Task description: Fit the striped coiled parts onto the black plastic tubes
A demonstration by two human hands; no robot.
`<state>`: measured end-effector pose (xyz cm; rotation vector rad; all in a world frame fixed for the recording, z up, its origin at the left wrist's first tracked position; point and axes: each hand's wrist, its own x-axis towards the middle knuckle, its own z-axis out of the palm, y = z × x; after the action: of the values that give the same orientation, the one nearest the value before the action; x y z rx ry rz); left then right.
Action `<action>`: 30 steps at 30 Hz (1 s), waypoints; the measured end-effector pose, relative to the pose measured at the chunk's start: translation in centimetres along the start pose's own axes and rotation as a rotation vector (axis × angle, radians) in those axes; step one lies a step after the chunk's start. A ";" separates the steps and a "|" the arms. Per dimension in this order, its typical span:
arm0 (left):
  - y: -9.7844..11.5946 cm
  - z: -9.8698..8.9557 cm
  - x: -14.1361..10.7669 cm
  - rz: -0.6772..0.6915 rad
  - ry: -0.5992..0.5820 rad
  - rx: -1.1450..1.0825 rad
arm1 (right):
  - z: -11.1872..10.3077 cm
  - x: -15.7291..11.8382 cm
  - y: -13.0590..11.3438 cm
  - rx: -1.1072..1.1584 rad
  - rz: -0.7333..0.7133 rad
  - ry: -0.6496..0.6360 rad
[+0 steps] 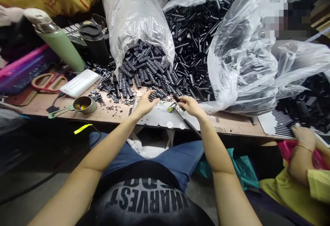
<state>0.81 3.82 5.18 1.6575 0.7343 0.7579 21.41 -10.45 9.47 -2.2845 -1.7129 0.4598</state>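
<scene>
Head view, left hand (146, 103) holding ribbed piece (153, 96), bags (138, 9) beyond

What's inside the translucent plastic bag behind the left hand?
At the mouth of the translucent plastic bag, black ribbed cylinders spill out; anything deeper is hidden by its cloudy side.

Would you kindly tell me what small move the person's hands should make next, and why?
I would probably bring the left hand closer to the right hand, since the left holds a ridged black piece in its fingers while the two hands are apart at the white sheet. What the right fingers grip is unclear.
</scene>
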 end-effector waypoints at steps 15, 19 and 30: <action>1.0 3.0 -4.0 -0.328 -0.213 -0.454 | 5.2 -2.7 -6.9 0.037 -0.033 0.381; 1.2 2.3 -4.0 -0.326 -0.237 -0.601 | 5.4 -3.5 -6.0 0.182 -0.135 0.380; 2.5 3.2 -5.0 -0.442 -0.105 -0.765 | 6.3 -4.6 -8.1 0.391 -0.450 0.400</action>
<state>0.56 -2.47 6.52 0.7976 0.5991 0.5285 10.61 -12.58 7.22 -1.5351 -1.6776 0.1990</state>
